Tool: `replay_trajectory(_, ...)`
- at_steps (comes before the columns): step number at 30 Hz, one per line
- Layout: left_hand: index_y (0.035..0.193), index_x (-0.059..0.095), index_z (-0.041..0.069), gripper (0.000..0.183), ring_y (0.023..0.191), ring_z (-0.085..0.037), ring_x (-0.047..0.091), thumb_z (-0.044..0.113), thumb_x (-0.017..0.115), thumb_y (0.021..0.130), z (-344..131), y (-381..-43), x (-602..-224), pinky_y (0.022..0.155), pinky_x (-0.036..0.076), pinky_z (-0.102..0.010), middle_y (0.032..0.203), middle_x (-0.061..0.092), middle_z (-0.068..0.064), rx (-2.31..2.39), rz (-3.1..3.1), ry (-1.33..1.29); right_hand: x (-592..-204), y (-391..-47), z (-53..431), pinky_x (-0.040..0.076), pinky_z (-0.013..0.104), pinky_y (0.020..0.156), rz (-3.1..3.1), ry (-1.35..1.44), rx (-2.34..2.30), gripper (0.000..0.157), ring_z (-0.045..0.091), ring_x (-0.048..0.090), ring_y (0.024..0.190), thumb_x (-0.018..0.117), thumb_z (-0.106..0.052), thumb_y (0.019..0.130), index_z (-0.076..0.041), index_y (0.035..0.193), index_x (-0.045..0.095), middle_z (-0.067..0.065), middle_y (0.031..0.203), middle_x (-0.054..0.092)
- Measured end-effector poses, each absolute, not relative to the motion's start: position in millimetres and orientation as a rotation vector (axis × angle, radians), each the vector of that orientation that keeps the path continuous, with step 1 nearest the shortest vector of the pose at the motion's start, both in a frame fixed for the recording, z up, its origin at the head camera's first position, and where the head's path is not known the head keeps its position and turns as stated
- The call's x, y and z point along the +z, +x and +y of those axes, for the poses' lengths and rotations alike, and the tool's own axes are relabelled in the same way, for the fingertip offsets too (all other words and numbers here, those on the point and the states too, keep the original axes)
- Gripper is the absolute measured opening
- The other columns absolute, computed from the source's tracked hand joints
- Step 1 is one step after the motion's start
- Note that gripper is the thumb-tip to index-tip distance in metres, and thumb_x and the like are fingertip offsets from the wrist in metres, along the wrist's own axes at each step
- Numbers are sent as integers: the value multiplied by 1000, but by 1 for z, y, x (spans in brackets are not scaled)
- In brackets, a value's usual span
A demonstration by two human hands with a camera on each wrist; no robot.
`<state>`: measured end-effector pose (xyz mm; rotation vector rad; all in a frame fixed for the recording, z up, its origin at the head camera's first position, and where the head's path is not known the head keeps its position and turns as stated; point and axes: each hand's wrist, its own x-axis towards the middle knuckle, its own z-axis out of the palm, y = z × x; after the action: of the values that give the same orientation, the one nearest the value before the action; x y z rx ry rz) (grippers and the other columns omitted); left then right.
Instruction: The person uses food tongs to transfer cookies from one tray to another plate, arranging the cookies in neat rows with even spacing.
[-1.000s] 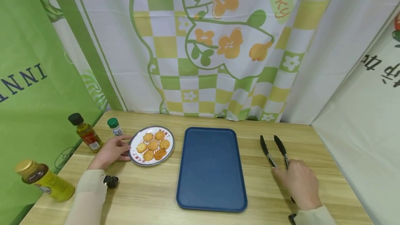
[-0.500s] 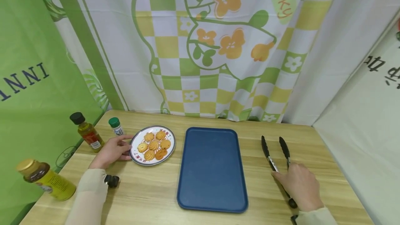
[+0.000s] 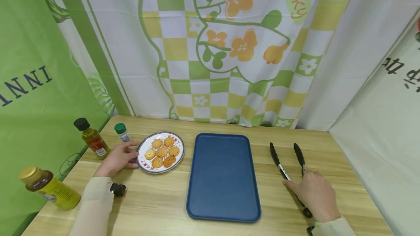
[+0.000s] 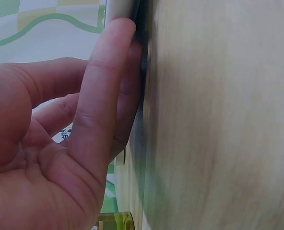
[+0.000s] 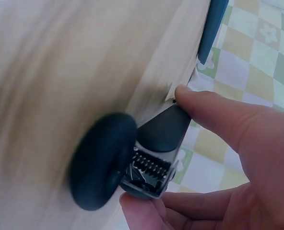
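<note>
At the left of the table, a round white plate (image 3: 144,147) with a dark-edged rim and red characters bears several golden cookies (image 3: 162,152). My left hand (image 3: 116,158) grips its left rim, thumb on top and fingers low at the edge. Seen from the left wrist, the fingers (image 4: 101,96) reach the pale plate edge (image 4: 119,9) close to the tabletop. On the right, my right hand (image 3: 316,194) holds black and steel tongs (image 3: 283,172), whose arms stand spread and point away. The right wrist view shows thumb and fingers on either side of the tongs' handles (image 5: 163,128).
A dark blue tray (image 3: 224,177) lies mid-table, between plate and tongs. Left of the plate stand a green-capped shaker (image 3: 123,134), a black-capped oil bottle (image 3: 95,141) and a yellow bottle (image 3: 57,192). A patterned curtain (image 3: 213,94) hangs behind the table's far edge.
The tongs' arms have spread wider apart in my right hand, and the handle's end has come into sight. My left hand stays at the plate.
</note>
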<state>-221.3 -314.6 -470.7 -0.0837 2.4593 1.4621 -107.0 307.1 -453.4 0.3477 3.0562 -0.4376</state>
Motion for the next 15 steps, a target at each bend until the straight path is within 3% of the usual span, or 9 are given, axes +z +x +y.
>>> replay_trajectory(5, 170, 34, -9, 58, 92, -18, 72, 8, 53, 118, -316, -223, -471, 78, 74, -31, 129, 61, -32, 1448, 2458, -66, -453, -107, 308, 50, 43, 46, 3065, 343, -426, 72, 29, 59, 62, 84, -65, 92, 1, 74, 61, 18, 74, 62)
replay_trajectory(9, 169, 31, -11, 62, 88, -19, 72, 15, 55, 119, -313, -221, -464, 76, 74, -34, 125, 64, -31, 1356, 2517, -51, -452, -107, 311, 56, 51, 52, 3049, 343, -438, 94, 36, 67, 71, 74, -79, 93, 15, 101, 66, 28, 87, 68)
replay_trajectory(12, 168, 31, -13, 66, 83, -21, 73, 21, 57, 118, -310, -217, -453, 72, 72, -38, 118, 70, -29, 1164, 2637, -24, -450, -108, 317, 59, 55, 55, 3059, 327, -417, 107, 46, 71, 82, 61, -86, 98, 19, 120, 65, 38, 104, 70)
replay_trajectory(15, 166, 37, -12, 67, 89, -29, 75, 29, 59, 117, -303, -212, -438, 73, 68, -43, 119, 72, -31, 929, 2793, 37, -446, -111, 323, 61, 56, 53, 3139, 256, -373, 107, 58, 71, 93, 55, -82, 104, 21, 131, 64, 46, 120, 68)
